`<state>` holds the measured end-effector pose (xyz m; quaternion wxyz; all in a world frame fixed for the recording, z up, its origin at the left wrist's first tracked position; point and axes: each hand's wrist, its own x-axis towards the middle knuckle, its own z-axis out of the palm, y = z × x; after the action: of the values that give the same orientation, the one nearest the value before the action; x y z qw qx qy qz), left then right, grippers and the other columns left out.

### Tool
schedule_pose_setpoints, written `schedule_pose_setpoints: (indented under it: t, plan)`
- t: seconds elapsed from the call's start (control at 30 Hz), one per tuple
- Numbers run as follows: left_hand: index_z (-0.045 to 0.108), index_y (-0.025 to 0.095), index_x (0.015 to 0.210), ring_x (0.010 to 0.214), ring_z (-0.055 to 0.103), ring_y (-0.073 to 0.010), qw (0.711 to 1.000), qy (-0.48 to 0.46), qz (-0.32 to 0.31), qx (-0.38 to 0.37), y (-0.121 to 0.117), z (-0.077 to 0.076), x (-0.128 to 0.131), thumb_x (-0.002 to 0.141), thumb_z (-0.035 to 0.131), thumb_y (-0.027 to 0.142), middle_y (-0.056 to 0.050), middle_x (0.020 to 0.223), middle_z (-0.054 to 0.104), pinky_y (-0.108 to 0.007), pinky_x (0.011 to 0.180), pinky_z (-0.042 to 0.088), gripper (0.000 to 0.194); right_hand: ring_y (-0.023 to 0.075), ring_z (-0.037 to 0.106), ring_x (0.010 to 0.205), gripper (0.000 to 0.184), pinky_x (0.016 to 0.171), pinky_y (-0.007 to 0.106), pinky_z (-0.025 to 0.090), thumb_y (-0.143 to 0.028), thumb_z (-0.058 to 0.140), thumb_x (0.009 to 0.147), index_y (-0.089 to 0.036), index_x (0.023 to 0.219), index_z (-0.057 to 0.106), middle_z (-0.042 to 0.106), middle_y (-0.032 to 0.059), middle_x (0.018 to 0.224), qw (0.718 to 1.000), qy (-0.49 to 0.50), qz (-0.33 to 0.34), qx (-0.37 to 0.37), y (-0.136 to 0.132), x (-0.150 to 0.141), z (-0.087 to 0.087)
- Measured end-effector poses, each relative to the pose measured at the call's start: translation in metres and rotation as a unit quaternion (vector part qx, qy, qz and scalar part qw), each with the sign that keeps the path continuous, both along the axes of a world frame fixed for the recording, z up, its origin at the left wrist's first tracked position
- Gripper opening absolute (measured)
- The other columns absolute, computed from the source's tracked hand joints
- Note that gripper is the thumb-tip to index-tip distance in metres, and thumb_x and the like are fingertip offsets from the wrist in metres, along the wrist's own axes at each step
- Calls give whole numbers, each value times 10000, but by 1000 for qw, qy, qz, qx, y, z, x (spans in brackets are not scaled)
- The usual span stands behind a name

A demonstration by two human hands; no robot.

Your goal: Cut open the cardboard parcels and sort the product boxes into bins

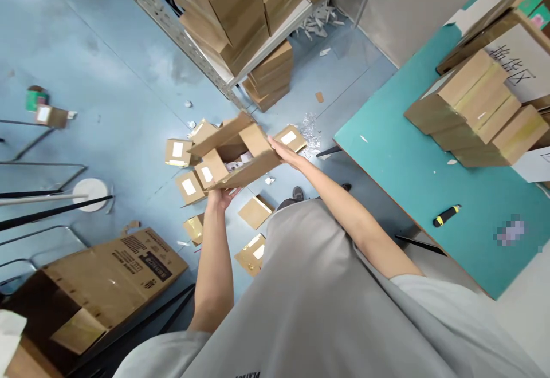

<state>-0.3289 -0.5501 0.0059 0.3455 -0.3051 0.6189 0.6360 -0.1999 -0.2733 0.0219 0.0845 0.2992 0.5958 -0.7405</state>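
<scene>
An open cardboard box (253,170) is held out in front of me, its flaps spread and some whitish items (238,162) showing inside, too small to make out. My left hand (222,197) supports the box from below at its near left corner, thumb and fingers partly hidden under it. At the right end, my right hand (284,152) presses along the side of the same box, its fingers partly behind the cardboard. Below it on the floor lie several small cartons with white labels, among them a labelled carton (189,188) and a plain one (255,212).
A metal shelf (206,74) stacked with brown boxes (240,6) stands ahead. To the right is a green table (399,137) carrying stacked cartons (481,103) and a black-and-yellow cutter (447,216). A large open carton (124,275) sits at lower left, near metal frames and a white round stool seat (90,195).
</scene>
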Motion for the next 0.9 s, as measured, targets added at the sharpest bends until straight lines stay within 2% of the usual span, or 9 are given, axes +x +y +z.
schedule_pose_setpoints:
  t: [0.07,0.13,0.2,0.27,0.4,0.5,0.57,0.73,0.9]
  plan:
    - [659,258,1393,1224,745,-242,998,-40,48,-27,-3,-3,-7,1180,415,551,-130,1306,743,-394,1021,697,437,262,439,1680,765,1341,461,473,-755,332,1186,-279,1764,489,460,-10,1845,1000,8,-30,-3,-6,-31,15]
    - [587,226,1468,1310,715,-229,993,-68,69,-66,-1,-11,-5,1198,305,559,-151,1396,680,-358,1021,684,514,233,421,1703,697,1363,421,450,-734,398,1188,-307,1711,568,494,-48,1824,999,16,-48,-18,-12,-49,28]
    - [530,197,1524,1369,684,-232,989,-90,58,-99,8,-21,4,1206,240,485,-183,1459,624,-366,1044,669,518,226,491,1661,630,1350,398,463,-681,470,1194,-267,1630,656,588,-14,1757,997,14,-62,-45,-14,-48,36]
    - [538,193,1521,1363,688,-258,987,-110,25,-118,26,-33,20,1199,259,430,-203,1447,625,-411,1064,662,488,228,599,1569,557,1310,387,503,-615,526,1198,-214,1527,732,708,39,1629,995,2,-79,-68,-10,-27,35]
    - [618,222,1428,1256,740,-269,981,-125,-80,-123,84,-56,58,1162,389,350,-182,1345,707,-441,1070,655,374,241,751,1344,395,1219,401,569,-516,646,1167,-183,1294,817,848,106,1333,985,-48,-150,-74,13,62,16]
    - [680,228,1304,1225,764,-230,972,-119,-176,-102,139,-64,90,1117,528,322,-159,1330,753,-371,1085,634,259,211,807,1141,248,1174,379,596,-448,814,1066,-201,1094,819,870,105,1199,942,-103,-295,-122,34,148,0]
    - [713,229,1223,1215,777,-215,961,-109,-243,-78,176,-64,112,1073,625,311,-148,1331,781,-346,1104,619,192,194,815,1076,190,1169,367,600,-399,791,1077,-210,1075,801,870,106,1175,906,-107,-385,-138,43,204,-5]
    - [742,208,1112,1246,787,-216,919,-76,-386,-21,269,-46,172,1052,630,244,-150,1316,822,-349,1155,596,132,201,837,1004,203,1181,426,614,-341,632,1142,-205,1079,768,873,143,1170,835,-98,-519,-153,53,318,-7]
    - [750,205,1093,1263,795,-225,880,-34,-474,11,355,-20,240,1035,656,239,-151,1317,831,-365,1174,590,115,231,850,1101,195,1198,435,611,-405,716,1083,-226,1109,788,873,145,1242,773,-39,-610,-172,77,395,-12]
